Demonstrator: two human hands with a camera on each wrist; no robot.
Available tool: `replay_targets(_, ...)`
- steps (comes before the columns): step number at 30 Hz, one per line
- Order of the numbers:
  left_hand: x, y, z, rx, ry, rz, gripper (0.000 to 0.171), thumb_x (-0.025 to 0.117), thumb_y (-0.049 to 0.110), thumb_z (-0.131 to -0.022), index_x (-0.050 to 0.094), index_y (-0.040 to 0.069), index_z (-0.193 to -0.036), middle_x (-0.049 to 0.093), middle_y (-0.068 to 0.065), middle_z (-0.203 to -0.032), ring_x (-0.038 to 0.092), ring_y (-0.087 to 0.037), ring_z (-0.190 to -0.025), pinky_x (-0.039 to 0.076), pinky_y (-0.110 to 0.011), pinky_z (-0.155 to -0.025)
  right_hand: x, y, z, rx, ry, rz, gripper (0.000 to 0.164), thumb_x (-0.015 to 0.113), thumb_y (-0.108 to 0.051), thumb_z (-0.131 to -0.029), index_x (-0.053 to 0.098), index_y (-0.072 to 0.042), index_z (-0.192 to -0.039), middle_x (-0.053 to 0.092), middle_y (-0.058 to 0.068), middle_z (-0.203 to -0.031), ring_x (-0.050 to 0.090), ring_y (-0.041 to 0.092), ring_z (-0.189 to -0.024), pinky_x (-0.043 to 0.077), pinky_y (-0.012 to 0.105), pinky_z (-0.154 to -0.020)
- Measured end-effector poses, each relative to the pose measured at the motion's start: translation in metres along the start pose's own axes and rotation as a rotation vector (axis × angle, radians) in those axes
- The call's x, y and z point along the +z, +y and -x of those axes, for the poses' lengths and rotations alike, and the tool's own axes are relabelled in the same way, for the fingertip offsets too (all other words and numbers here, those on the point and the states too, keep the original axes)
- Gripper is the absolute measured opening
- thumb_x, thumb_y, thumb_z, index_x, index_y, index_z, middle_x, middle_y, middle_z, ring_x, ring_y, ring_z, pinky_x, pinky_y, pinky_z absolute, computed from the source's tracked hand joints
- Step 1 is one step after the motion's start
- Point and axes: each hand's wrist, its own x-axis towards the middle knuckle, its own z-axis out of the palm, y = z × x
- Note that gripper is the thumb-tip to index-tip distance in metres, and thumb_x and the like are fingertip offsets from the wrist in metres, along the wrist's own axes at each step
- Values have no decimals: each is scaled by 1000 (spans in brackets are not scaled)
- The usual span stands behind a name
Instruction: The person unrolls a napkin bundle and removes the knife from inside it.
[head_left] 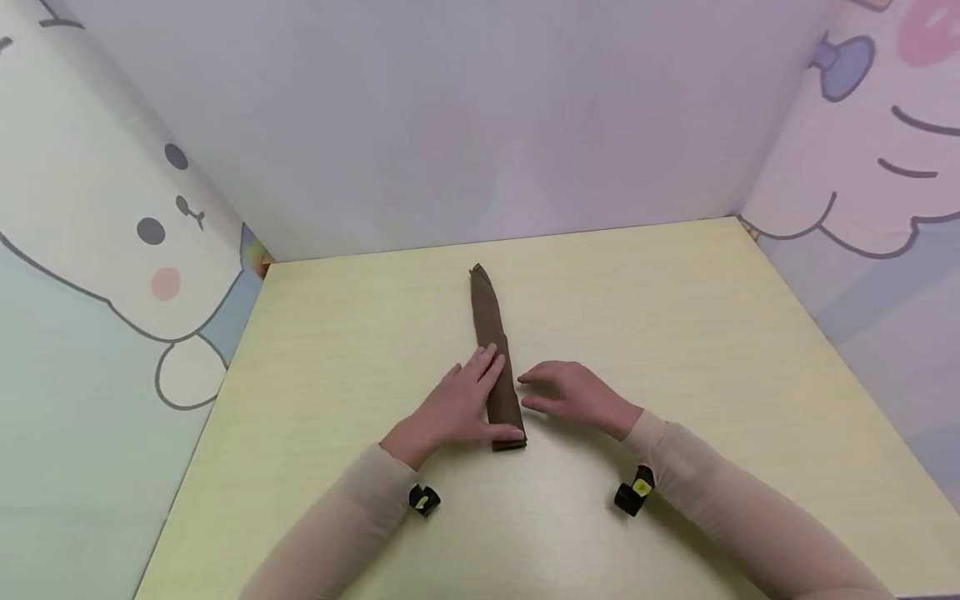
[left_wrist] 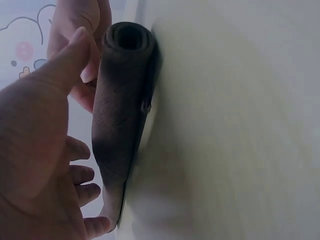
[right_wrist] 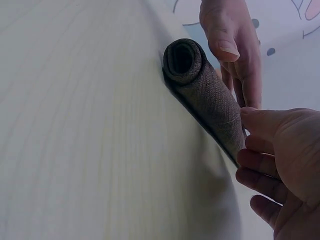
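Observation:
A dark brown cloth [head_left: 487, 312] lies rolled into a long, narrow tube on the table, its far end flatter and tapering. Both wrist views look onto the near end, where the rolled cloth [left_wrist: 117, 95] shows spiral layers around a hollow. My left hand [head_left: 456, 406] rests over the roll's near half, fingers extended across it and thumb by the near end. On the other side is my right hand [head_left: 573, 393], fingers loosely bent and tips close beside the roll. In the right wrist view, the right hand's thumb [right_wrist: 262, 120] overlaps the edge of the rolled cloth [right_wrist: 215, 102].
The pale wood-grain table [head_left: 360, 333] meets a plain wall [head_left: 480, 125] at the back. Printed panels with cartoon figures stand along the left and right. A small black device [head_left: 634, 493] hangs at the right wrist, another black device [head_left: 424, 500] at the left.

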Motion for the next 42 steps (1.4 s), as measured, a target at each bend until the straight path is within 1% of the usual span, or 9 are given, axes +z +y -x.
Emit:
replay_targets(5, 5, 2, 2, -5, -8, -5, 120, 46, 87, -71, 19, 4, -153, 10, -13, -160, 12, -26, -146, 28, -49, -109, 6, -1, -1, 5, 0, -8, 33, 73, -27, -87, 70, -9, -116, 68, -1, -113, 62, 14, -107, 47, 34, -92)
replay_targets(11, 11, 2, 1, 7, 12, 11, 122, 49, 86, -71, 19, 2, -153, 10, -15, -160, 14, -27, -146, 30, -49, -108, 8, -3, -1, 0, 0, -16, 35, 74, -26, -86, 69, -8, -116, 69, -1, -112, 62, 14, -106, 48, 33, -92)
replay_targets(18, 12, 4, 0, 1, 7, 27, 122, 52, 85, -70, 18, 2, -153, 9, -13, -160, 13, -26, -146, 30, -50, -108, 8, -5, -1, 24, 1, -22, 34, 75, -28, -86, 71, -11, -115, 68, -2, -111, 62, 13, -106, 48, 33, -91)
replay_targets(25, 12, 4, 1, -1, 11, 31, 122, 53, 84, -70, 19, 1, -153, 9, -14, -160, 14, -26, -146, 31, -51, -108, 10, -5, -1, -23, 25, -39, 29, 76, -24, -84, 73, -11, -110, 70, -2, -107, 64, 14, -102, 49, 34, -88)
replay_targets(28, 13, 4, 1, 0, 12, 31, 122, 52, 84, -70, 19, 1, -153, 9, -14, -160, 14, -25, -146, 31, -51, -108, 12, -5, -1, -22, 26, -51, 27, 76, -23, -84, 73, -11, -108, 70, -4, -104, 64, 12, -100, 50, 32, -86)
replay_targets(34, 14, 3, 1, 3, 19, 20, 122, 52, 85, -71, 19, 1, -153, 9, -14, -160, 14, -25, -146, 31, -51, -107, 12, -6, -2, 24, 19, -86, 25, 76, -24, -84, 74, -12, -106, 71, -6, -102, 64, 11, -98, 50, 32, -85)
replay_targets(42, 15, 3, 0, -13, 2, 38, 122, 51, 85, -71, 17, 1, -153, 8, -13, -160, 12, -23, -146, 28, -52, -109, 13, -5, -6, 97, -31, -118, 21, 74, -26, -86, 73, -16, -104, 69, -11, -99, 63, 6, -95, 50, 31, -85)
